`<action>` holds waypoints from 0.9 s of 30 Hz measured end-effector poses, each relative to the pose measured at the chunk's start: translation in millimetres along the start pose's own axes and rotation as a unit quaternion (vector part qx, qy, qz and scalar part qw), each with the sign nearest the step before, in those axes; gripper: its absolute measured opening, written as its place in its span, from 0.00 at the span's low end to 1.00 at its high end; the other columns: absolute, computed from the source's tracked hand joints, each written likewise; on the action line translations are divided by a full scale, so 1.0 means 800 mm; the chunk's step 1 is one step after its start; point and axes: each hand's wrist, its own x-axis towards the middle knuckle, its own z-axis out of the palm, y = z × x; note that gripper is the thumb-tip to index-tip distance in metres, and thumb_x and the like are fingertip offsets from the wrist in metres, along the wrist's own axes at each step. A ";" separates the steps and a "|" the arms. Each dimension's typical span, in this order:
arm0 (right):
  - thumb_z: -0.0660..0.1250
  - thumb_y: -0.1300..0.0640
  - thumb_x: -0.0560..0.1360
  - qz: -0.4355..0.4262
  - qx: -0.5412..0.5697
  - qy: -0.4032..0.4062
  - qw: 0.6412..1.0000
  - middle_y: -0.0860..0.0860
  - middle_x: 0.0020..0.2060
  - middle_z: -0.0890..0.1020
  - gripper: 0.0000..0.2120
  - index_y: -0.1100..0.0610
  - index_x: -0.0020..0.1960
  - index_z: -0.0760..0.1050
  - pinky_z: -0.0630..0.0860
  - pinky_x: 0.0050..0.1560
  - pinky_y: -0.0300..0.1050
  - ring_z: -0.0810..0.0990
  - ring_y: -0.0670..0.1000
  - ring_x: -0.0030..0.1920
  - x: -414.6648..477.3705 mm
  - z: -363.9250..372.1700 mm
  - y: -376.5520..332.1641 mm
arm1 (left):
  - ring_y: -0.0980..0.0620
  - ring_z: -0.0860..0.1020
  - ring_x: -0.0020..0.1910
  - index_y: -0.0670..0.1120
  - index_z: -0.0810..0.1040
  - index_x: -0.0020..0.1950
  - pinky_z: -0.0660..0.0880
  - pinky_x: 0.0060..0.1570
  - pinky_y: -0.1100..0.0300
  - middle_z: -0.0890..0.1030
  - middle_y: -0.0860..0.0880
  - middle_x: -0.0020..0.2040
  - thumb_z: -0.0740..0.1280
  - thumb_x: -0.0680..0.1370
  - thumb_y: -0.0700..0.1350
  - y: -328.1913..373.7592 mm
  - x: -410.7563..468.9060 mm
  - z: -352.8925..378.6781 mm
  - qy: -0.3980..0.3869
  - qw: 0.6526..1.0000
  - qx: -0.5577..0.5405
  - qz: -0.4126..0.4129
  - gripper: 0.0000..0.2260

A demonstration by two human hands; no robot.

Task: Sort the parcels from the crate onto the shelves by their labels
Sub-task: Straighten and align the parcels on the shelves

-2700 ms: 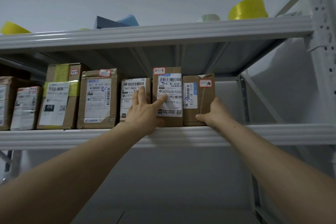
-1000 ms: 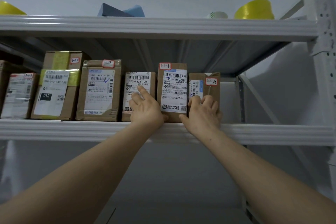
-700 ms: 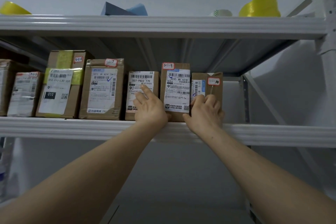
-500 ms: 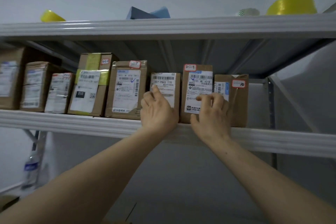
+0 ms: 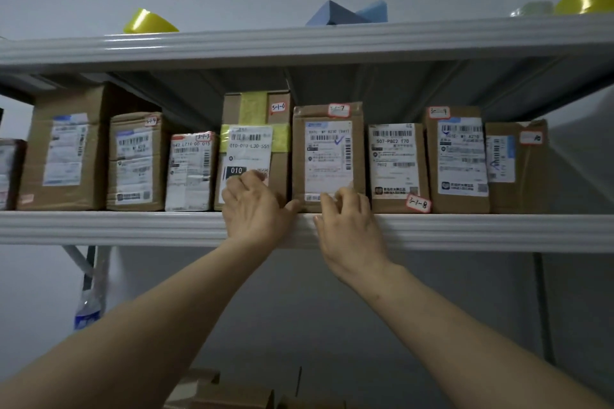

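Grey metal shelving filled the view against a pale wall, and the middle shelf (image 5: 133,229) carried a row of brown parcels standing upright, labels outward, each with a small red-edged tag. Both hands had shifted left along the row: half a second earlier they lay on the parcel tagged 8 (image 5: 393,169) and the parcel tagged 9 (image 5: 460,156), which now stood free beside the last box (image 5: 521,169) on the right. I judged those three squared up and the straightening moving on to their neighbours.

The left hand (image 5: 255,209) lay on the lower front of the yellow-taped parcel tagged 6 (image 5: 252,143), fingers bent against its label and thumb (image 5: 294,206) reaching towards the bottom corner of the parcel tagged 7 (image 5: 327,149); whether those fingers gripped or only pressed I could not tell. The right hand (image 5: 349,229) had its fingertips (image 5: 345,192) lightly bent on the lower face of parcel 7, touching it without closing round it. Both boxes stood on the shelf, just behind the fingers, at the front rim
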 end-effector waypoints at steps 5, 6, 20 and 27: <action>0.61 0.55 0.78 0.029 -0.028 -0.007 0.999 0.60 0.62 0.67 0.16 0.58 0.64 0.69 0.67 0.61 0.54 0.67 0.61 0.61 -0.006 0.006 -0.020 | 0.42 0.64 0.66 0.45 0.66 0.64 0.61 0.64 0.50 0.65 0.42 0.65 0.66 0.74 0.60 -0.014 0.007 -0.006 -0.035 0.998 0.008 0.045 0.27; 0.56 0.53 0.80 0.031 -0.033 -0.011 0.999 0.58 0.63 0.65 0.16 0.57 0.66 0.67 0.65 0.63 0.53 0.65 0.60 0.62 -0.004 0.004 -0.020 | 0.41 0.64 0.66 0.45 0.66 0.64 0.61 0.64 0.49 0.65 0.42 0.65 0.65 0.75 0.58 -0.015 0.007 -0.009 -0.037 0.998 0.009 0.052 0.24; 0.49 0.45 0.82 0.070 -0.065 -0.059 0.994 0.54 0.60 0.68 0.16 0.50 0.64 0.66 0.62 0.60 0.52 0.66 0.57 0.61 0.014 -0.004 -0.026 | 0.42 0.70 0.60 0.45 0.71 0.59 0.69 0.59 0.50 0.67 0.43 0.60 0.66 0.76 0.49 -0.031 0.027 -0.019 -0.080 0.994 -0.027 0.072 0.15; 0.45 0.38 0.79 0.078 -0.059 -0.072 0.993 0.54 0.59 0.69 0.22 0.48 0.63 0.67 0.62 0.62 0.52 0.67 0.56 0.61 0.019 0.004 -0.022 | 0.42 0.69 0.61 0.44 0.69 0.60 0.70 0.60 0.49 0.67 0.43 0.61 0.68 0.75 0.49 -0.033 0.033 -0.012 -0.091 0.992 -0.055 0.065 0.18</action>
